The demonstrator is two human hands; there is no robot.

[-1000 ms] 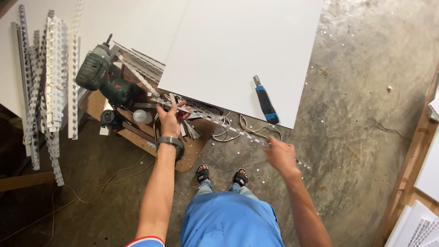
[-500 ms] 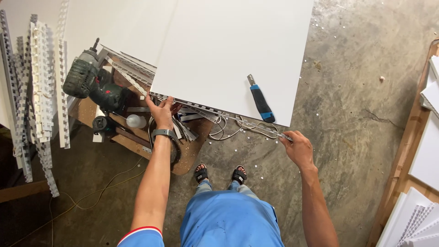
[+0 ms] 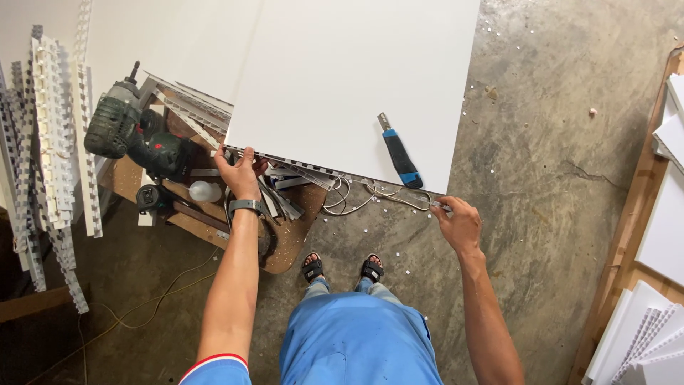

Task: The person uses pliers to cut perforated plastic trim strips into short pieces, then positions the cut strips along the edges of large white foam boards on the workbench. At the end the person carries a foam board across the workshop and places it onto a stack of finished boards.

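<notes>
Since a second ago the perforated metal strip has come up from the floor clutter to lie flush along the near edge of the white panel; left hand pinches one end, right hand the other, so alignment looks near done. A blue utility knife rests on the panel. Bare concrete floor littered with chips; cordless drill and stacked strips at left.
</notes>
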